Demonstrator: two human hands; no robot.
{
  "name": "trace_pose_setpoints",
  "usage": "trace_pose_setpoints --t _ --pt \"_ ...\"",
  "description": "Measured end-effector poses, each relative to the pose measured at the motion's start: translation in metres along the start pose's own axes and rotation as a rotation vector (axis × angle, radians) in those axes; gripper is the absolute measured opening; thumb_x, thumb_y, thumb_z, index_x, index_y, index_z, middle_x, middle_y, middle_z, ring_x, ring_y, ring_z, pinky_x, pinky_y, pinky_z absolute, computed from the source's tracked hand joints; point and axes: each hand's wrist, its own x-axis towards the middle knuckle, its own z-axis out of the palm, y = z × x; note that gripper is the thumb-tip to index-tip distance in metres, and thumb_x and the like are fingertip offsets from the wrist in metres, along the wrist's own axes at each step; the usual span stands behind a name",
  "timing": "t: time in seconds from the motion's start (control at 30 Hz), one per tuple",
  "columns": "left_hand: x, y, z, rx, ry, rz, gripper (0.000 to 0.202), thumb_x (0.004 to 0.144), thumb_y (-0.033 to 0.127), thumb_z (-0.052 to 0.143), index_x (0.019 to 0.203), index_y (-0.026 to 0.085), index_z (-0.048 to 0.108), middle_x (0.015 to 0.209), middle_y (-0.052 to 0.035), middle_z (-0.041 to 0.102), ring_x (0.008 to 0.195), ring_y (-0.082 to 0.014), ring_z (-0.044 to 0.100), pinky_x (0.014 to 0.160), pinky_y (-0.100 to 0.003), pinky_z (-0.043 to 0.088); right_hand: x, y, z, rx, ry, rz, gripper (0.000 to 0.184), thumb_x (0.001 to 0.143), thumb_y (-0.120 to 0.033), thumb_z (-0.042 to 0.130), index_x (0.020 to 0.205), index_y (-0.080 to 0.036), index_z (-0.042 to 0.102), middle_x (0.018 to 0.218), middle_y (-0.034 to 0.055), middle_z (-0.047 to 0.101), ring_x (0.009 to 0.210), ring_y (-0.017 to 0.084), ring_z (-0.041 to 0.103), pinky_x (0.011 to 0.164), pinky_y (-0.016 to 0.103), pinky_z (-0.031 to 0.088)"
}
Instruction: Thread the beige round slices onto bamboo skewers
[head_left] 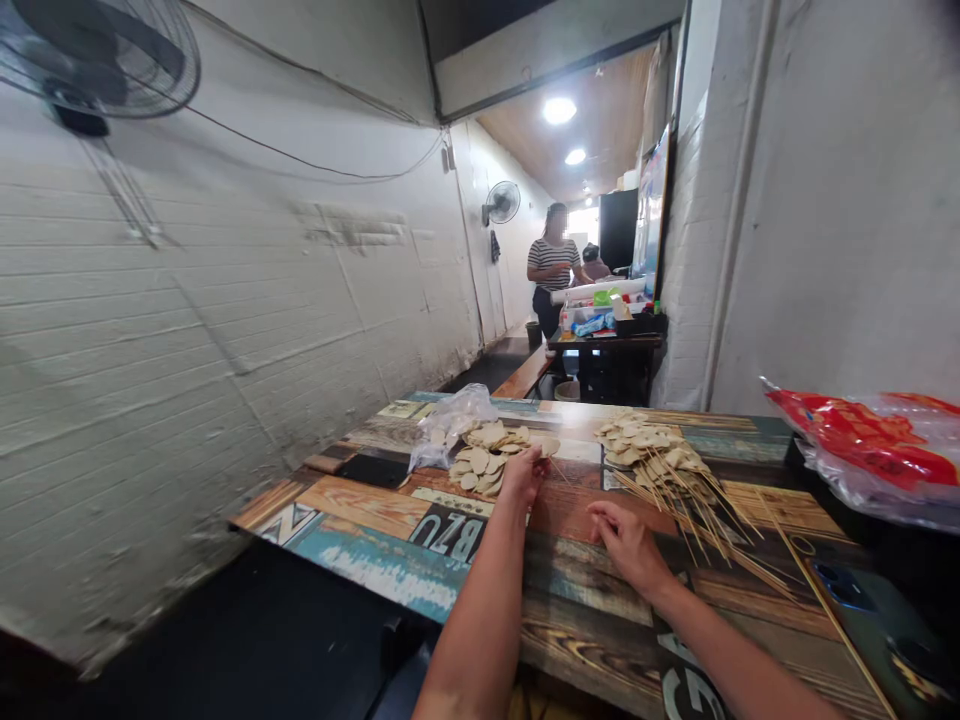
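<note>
From where I stand, the left hand (523, 476)'s fingers clamp a pale flat slice (550, 447) beside the slice pile (480, 470) on the desk (577, 600); whether the curled right hand (628, 542) grips anything, I can't tell. Best keep fingertips clear of the skewer (559, 470).

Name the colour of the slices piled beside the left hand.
Pale beige slices; best in the head view.
</note>
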Motion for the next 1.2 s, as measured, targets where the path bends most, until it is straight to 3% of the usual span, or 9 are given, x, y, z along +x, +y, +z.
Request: trace_pose_setpoints --t 0.27,0.57,0.7,0.93,1.07,1.2 --pt "-0.006 0.002 0.005 -0.060 -0.011 -0.069 0.008 0.080 0.013 0.066 0.074 0.011 0.061 0.059 -0.0029 0.061 0.050 -0.0091 0.055 0.051 -0.020 0.046 0.002 0.002 0.001 0.040 0.008 0.026 0.042 0.082 -0.038 0.042 0.102 -0.013 0.069 0.062 0.0041 0.066 0.059 0.020 0.063 0.062 0.031 0.049" --pt "-0.002 -0.006 0.003 -0.055 -0.108 -0.046 0.012 0.076 0.018 0.072 0.076 0.012 0.062 0.065 -0.0025 0.062 0.055 -0.0093 0.056 0.057 -0.021 0.047 0.005 0.009 0.002 0.084 0.044 0.024 0.042 0.080 -0.042 0.045 0.099 -0.014 0.071 0.059 0.0025 0.063 0.057 0.019 0.059 0.059 0.030 0.047" --pt "-0.004 -0.006 0.006 -0.049 -0.097 -0.061 0.010 0.077 0.018 0.070 0.073 0.012 0.063 0.063 -0.0028 0.061 0.056 -0.0095 0.056 0.058 -0.021 0.047 0.005 0.008 0.003 0.081 0.040 0.038 0.045 0.080 -0.042 0.044 0.100 -0.012 0.071 0.060 0.0028 0.063 0.056 0.019 0.059 0.059 0.030 0.046" --pt "-0.007 -0.006 0.008 0.037 -0.159 0.066 0.030 0.060 0.028 0.086 0.073 0.011 0.066 0.068 -0.0033 0.065 0.058 -0.0093 0.058 0.060 -0.022 0.046 0.005 0.005 0.002 0.052 0.048 0.055 0.048 0.081 -0.043 0.042 0.102 -0.011 0.071 0.058 0.0028 0.062 0.056 0.019 0.059 0.060 0.031 0.046" --pt "-0.006 -0.009 0.009 0.077 -0.134 0.157 0.041 0.050 0.035 0.090 0.074 0.010 0.068 0.068 -0.0026 0.065 0.056 -0.0089 0.058 0.059 -0.023 0.046 0.005 0.005 0.002 0.046 0.063 0.047 0.048 0.081 -0.043 0.042 0.102 -0.012 0.072 0.058 0.0027 0.063 0.056 0.019 0.060 0.060 0.030 0.047" --pt "-0.005 -0.012 0.010 0.075 -0.103 0.192 0.043 0.049 0.037 0.089 0.078 0.012 0.071 0.069 -0.0024 0.067 0.054 -0.0090 0.058 0.058 -0.023 0.047 0.005 0.005 0.002 0.043 0.068 0.050 0.049 0.081 -0.043 0.042 0.102 -0.011 0.073 0.057 0.0026 0.063 0.055 0.019 0.060 0.060 0.030 0.047"
